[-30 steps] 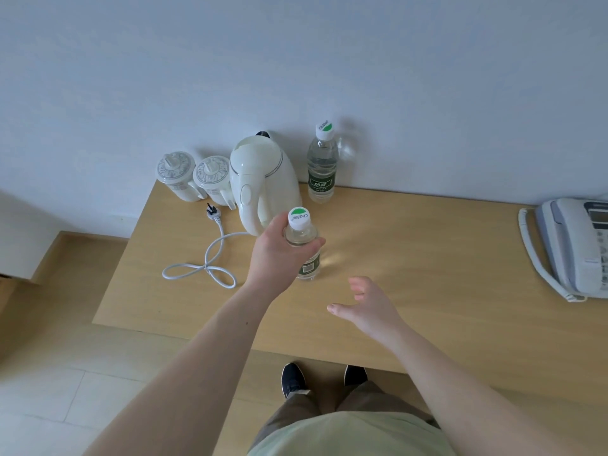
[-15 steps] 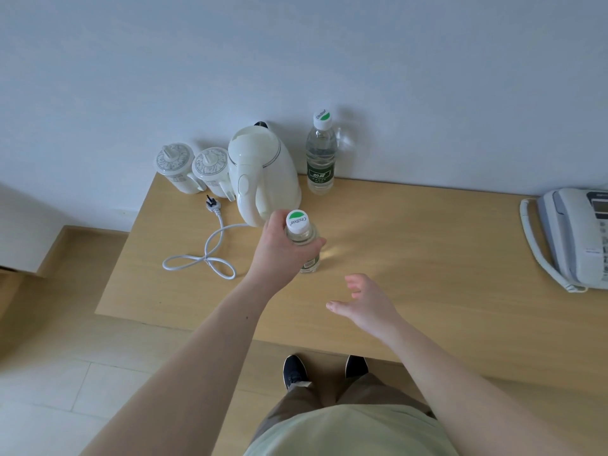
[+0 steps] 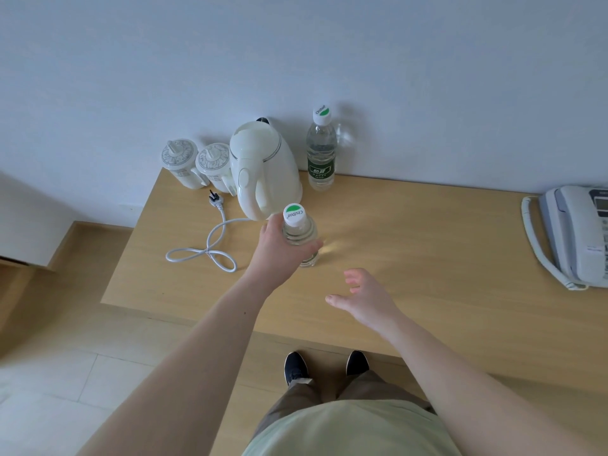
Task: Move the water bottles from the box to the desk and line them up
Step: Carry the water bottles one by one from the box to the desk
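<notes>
**Second bottle reaches the worktop**

The left hand (image 3: 279, 245) grips a bottle (image 3: 300, 232) at frame centre, now lowered onto the worktop (image 3: 427, 258), below the first bottle (image 3: 321, 153). Release seems next. The right hand (image 3: 365, 294) hovers loose, holding nothing.

Wood desk (image 3: 427, 258) w/ kettle (image 3: 263, 166), 2 cups (image 3: 197, 164), bottles (image 3: 321, 149), phone (image 3: 575, 235).

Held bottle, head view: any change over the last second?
Little. The left hand keeps its grip on the held bottle, which stays upright just in front of the kettle, at or just above the desk. The right hand stays open. The bottle by the wall is unmoved; the view shifted slightly.
</notes>
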A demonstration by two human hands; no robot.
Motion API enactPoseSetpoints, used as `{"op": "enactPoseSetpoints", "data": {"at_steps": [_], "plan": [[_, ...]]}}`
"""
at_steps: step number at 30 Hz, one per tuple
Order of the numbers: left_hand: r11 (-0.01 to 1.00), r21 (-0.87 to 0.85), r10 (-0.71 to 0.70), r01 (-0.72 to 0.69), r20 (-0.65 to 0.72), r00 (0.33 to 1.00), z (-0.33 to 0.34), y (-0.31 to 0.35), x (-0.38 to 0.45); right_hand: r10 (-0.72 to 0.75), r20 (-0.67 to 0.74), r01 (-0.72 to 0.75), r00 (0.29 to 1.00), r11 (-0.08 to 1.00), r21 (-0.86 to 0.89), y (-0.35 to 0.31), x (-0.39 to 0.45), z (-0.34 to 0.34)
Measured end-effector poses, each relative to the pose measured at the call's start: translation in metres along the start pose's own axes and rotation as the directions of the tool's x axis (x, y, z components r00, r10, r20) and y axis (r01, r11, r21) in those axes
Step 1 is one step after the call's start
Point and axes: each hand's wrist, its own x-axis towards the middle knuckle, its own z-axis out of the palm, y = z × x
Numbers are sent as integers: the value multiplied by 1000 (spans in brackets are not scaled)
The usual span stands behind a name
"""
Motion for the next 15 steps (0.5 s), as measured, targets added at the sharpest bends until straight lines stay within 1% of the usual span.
{"op": "enactPoseSetpoints", "data": {"at_steps": [3,6,9,11,15], "plan": [[994,18,-112,112,15,994,1,-7,-6,-5,3,5,1000,1000,12,0,0,-1],[963,112,-249,243,41,968,3,-15,-11,-7,7,7,1000,1000,17,2,-1,-3],[929,171,-353,327,149,924,7,-22,-16,-7,10,6,1000,1000,20,6,-4,-7],[928,161,-363,336,190,912,12,-26,-18,-2,9,2,1000,1000,17,10,-7,-10],[940,84,-341,331,227,912,29,-25,-22,22,21,-22,1000,1000,11,24,-14,-18]]}}
